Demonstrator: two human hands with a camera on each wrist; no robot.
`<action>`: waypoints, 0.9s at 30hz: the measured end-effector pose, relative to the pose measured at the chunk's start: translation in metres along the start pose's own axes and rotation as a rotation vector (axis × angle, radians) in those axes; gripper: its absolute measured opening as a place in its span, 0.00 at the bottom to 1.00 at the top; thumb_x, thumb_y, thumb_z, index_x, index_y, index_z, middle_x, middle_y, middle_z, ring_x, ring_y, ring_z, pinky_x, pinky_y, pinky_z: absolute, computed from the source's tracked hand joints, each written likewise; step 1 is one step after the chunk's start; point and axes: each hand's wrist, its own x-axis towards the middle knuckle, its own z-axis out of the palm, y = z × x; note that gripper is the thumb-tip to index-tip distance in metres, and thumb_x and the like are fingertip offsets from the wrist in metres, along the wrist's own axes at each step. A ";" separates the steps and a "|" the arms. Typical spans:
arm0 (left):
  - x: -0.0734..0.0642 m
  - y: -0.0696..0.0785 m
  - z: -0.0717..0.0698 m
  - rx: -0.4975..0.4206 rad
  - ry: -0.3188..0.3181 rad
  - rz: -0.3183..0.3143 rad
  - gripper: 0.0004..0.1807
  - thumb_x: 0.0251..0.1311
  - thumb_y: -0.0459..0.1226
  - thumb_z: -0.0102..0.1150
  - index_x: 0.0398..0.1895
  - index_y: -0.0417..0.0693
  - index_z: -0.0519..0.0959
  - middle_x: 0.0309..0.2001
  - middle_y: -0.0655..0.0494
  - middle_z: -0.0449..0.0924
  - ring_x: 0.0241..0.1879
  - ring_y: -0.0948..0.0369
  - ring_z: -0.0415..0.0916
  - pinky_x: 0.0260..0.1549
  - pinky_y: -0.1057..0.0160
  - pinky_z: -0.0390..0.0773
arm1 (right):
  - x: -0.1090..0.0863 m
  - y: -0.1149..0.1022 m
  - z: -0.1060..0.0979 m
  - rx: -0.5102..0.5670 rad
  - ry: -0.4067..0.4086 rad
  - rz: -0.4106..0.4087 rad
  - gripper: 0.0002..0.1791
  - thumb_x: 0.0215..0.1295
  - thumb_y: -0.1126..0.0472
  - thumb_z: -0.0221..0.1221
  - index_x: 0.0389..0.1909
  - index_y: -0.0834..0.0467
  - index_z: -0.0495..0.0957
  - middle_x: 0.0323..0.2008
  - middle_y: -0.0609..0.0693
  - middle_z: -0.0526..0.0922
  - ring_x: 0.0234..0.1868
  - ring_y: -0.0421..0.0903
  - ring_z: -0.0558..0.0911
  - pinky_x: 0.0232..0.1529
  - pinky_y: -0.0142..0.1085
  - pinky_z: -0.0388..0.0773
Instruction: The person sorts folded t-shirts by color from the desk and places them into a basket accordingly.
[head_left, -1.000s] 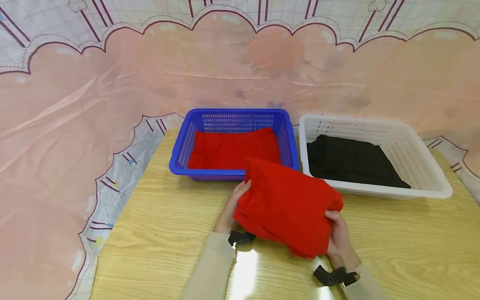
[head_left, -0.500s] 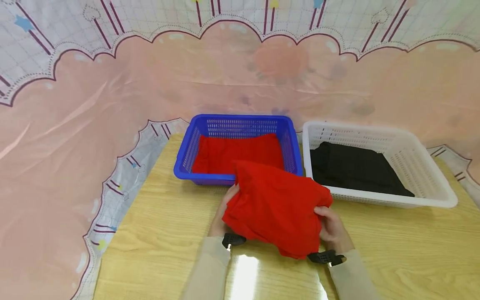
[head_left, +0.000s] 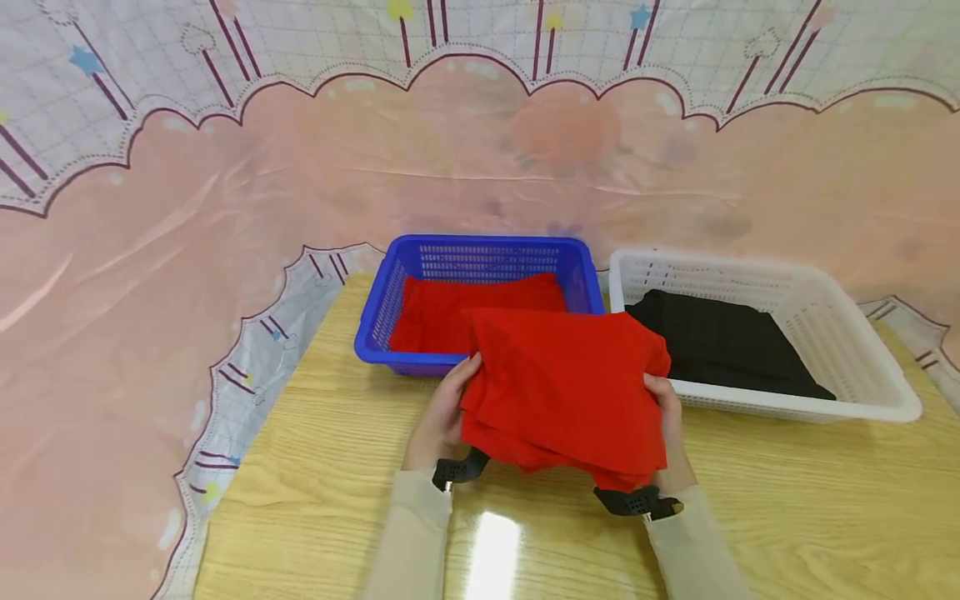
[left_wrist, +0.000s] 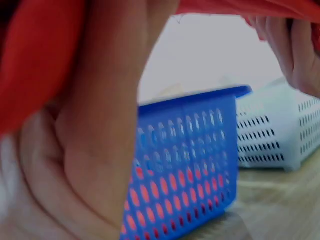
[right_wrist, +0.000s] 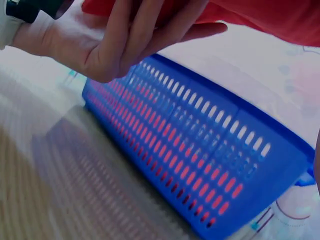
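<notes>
A folded red cloth [head_left: 570, 392], perhaps a garment, is held up between both hands in front of the baskets. My left hand [head_left: 444, 408] grips its left edge and my right hand [head_left: 670, 417] its right edge, thumbs on top. In the right wrist view the fingers [right_wrist: 142, 35] reach under the cloth. Behind it stands a blue basket [head_left: 375, 333] with more red cloth [head_left: 435, 312] inside; the held cloth overlaps its front right corner in the head view. The white basket [head_left: 862, 358] to the right contains folded black cloth [head_left: 727, 342].
Both baskets stand side by side at the back of a wooden table [head_left: 315, 467]. A pink patterned curtain [head_left: 450, 150] hangs behind the table and down its left side. Black camera straps [head_left: 459, 468] circle both wrists.
Both hands first brought the red cloth left and nearer, then lifted it up and forward toward the baskets. The head view has tilted slightly. Both hands keep their hold.
</notes>
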 end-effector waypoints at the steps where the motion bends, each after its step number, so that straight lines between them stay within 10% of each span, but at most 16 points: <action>1: 0.001 0.001 -0.001 -0.027 -0.021 0.015 0.10 0.61 0.46 0.50 0.40 0.54 0.74 0.35 0.61 0.78 0.36 0.66 0.75 0.37 0.67 0.74 | 0.003 0.000 0.001 0.032 -0.030 -0.008 0.19 0.68 0.63 0.29 0.37 0.67 0.69 0.32 0.57 0.76 0.37 0.50 0.78 0.37 0.35 0.75; 8: 0.003 0.010 -0.001 -0.086 -0.054 0.089 0.11 0.54 0.46 0.59 0.37 0.53 0.75 0.33 0.60 0.79 0.34 0.65 0.76 0.34 0.67 0.75 | 0.021 0.008 0.025 0.199 -0.130 -0.024 0.13 0.65 0.66 0.36 0.26 0.67 0.64 0.17 0.52 0.56 0.30 0.51 0.77 0.36 0.36 0.73; 13: 0.005 0.018 0.006 -0.079 -0.007 0.088 0.11 0.58 0.45 0.54 0.40 0.52 0.74 0.36 0.60 0.78 0.37 0.65 0.75 0.37 0.67 0.74 | 0.036 0.017 0.038 0.304 -0.042 -0.040 0.14 0.67 0.63 0.35 0.26 0.67 0.63 0.20 0.57 0.67 0.31 0.53 0.78 0.37 0.37 0.74; 22: 0.009 0.020 0.008 -0.174 0.121 0.061 0.17 0.53 0.50 0.58 0.44 0.54 0.74 0.39 0.61 0.77 0.41 0.64 0.73 0.41 0.66 0.73 | 0.042 0.009 -0.005 0.197 0.188 -0.180 0.18 0.70 0.57 0.36 0.37 0.65 0.70 0.29 0.57 0.77 0.31 0.52 0.79 0.38 0.38 0.75; 27: 0.011 0.022 0.000 -0.311 -0.002 0.195 0.13 0.60 0.45 0.51 0.48 0.56 0.70 0.46 0.59 0.71 0.48 0.62 0.68 0.45 0.63 0.69 | 0.048 0.010 -0.018 0.144 0.240 -0.094 0.12 0.63 0.59 0.50 0.44 0.61 0.67 0.38 0.53 0.76 0.41 0.48 0.76 0.46 0.38 0.71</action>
